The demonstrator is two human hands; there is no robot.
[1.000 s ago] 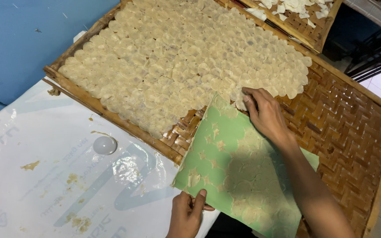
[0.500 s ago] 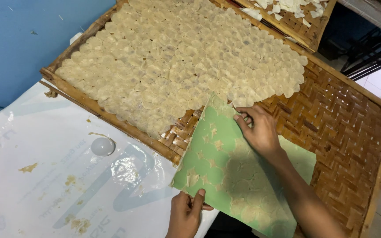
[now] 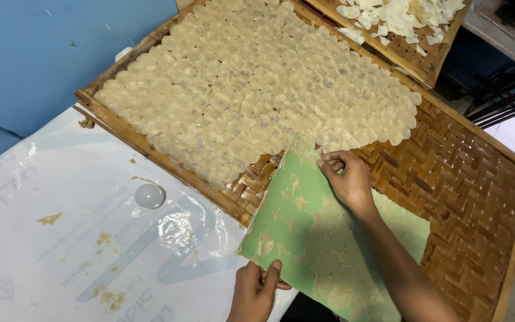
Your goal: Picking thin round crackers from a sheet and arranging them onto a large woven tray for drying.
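A flat green sheet speckled with pale dough rounds (image 3: 323,244) lies slantwise across the near rim of a woven bamboo tray (image 3: 472,179), its top corner meeting the tray's translucent discs (image 3: 251,89). The left hand (image 3: 256,291) pinches its lower edge over the white plastic-covered desk (image 3: 61,250); the right hand (image 3: 347,179) grips the top corner, beside bare weave.

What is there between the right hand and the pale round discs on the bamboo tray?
Nothing visible. The right hand rests on the top edge of the green sheet, right beside the nearest discs on the woven bamboo tray. The left hand holds the sheet's lower edge.
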